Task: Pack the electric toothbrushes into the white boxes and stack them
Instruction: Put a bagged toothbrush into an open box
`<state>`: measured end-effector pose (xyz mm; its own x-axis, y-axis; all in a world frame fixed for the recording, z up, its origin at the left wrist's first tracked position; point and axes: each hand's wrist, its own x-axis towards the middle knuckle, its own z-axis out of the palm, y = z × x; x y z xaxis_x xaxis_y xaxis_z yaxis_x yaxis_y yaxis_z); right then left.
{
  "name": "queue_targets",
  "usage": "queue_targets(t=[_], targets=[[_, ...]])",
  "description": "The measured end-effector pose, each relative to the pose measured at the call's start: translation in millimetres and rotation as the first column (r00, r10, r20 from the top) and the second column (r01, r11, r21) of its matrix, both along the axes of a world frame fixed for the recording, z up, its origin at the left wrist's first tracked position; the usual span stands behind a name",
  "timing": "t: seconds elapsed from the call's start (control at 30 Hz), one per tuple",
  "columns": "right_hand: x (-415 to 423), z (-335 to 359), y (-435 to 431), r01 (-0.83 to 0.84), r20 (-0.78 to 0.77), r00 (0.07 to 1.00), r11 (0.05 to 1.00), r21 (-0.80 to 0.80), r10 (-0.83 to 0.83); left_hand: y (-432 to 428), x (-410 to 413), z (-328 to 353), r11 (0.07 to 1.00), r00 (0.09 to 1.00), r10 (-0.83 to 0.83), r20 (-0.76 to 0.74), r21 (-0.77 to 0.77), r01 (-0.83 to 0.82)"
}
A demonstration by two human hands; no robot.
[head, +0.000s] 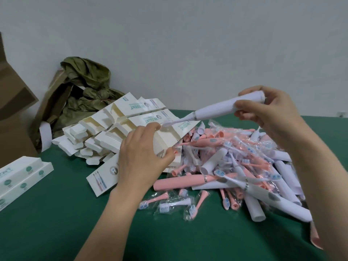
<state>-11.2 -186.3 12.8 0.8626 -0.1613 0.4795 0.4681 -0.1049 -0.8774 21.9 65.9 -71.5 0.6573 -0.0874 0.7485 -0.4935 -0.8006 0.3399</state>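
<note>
My right hand point(271, 112) grips the thick end of a white electric toothbrush point(216, 110), held above the table with its brush head pointing down-left. The brush tip sits at the mouth of an open white box point(180, 129). My left hand point(143, 157) holds that box, thumb and fingers curled round its open end. A heap of pink and white toothbrushes and wrapped brush heads point(235, 166) lies under my right hand. Two closed white boxes point(22, 176) lie stacked side by side at the left edge.
A pile of flat and open white boxes point(105, 132) lies behind my left hand. Brown cardboard cartons point(13, 102) and crumpled green paper point(86, 87) stand at the back left against the wall. The green tablecloth point(66, 223) covers the table.
</note>
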Motion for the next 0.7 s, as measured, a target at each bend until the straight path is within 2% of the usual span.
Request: queue_targets(t=[0.1, 0.2, 0.3, 0.37, 0.4, 0.5, 0.57, 0.63, 0.7], targets=[[-7.1, 5.5, 3.0, 0.049, 0.059, 0.997, 0.995, -0.088, -0.044, -1.7, 0.3, -1.1, 1.000, 1.000, -0.011, 0.005, -0.029, 0.011], [-11.7, 3.5, 19.6, 0.056, 0.017, 0.998, 0.978, -0.201, -0.053, -2.7, -0.2, -1.8, 0.998, 0.999, -0.042, 0.030, -0.054, 0.044], [-11.4, -6.5, 52.1, 0.033, 0.002, 0.999, 0.987, -0.156, -0.033, -5.0, -4.7, -1.6, 0.994, 0.996, -0.076, 0.046, -0.073, 0.080], [-10.4, -15.3, 75.4, 0.028, 0.059, 0.998, 0.990, -0.141, -0.020, -6.5, -8.5, -0.8, 0.994, 0.995, -0.081, 0.050, -0.069, 0.084], [-9.9, -20.8, 85.5, 0.058, 0.122, 0.992, 0.980, -0.190, -0.035, -6.6, -10.1, 0.3, 0.994, 0.996, -0.082, 0.044, -0.070, 0.085], [-6.9, -39.7, 109.4, 0.265, 0.388, 0.916, 0.879, -0.397, -0.101, -4.2, -13.0, 7.8, 0.990, 0.994, -0.105, 0.020, -0.088, 0.106], [-4.2, -48.8, 120.0, 0.378, 0.500, 0.858, 0.808, -0.453, -0.121, -1.8, -13.5, 13.8, 0.992, 0.995, -0.104, 0.000, -0.076, 0.103], [-1.1, -54.6, 124.2, 0.392, 0.512, 0.855, 0.752, -0.529, -0.085, 0.5, -12.7, 17.8, 0.998, 0.998, -0.064, 0.000, -0.019, 0.064], [1.1, -56.5, 122.0, 0.334, 0.449, 0.893, 0.692, -0.641, -0.015, 3.7, -10.8, 18.5, 0.997, 1.000, -0.006, 0.012, 0.081, 0.005]])
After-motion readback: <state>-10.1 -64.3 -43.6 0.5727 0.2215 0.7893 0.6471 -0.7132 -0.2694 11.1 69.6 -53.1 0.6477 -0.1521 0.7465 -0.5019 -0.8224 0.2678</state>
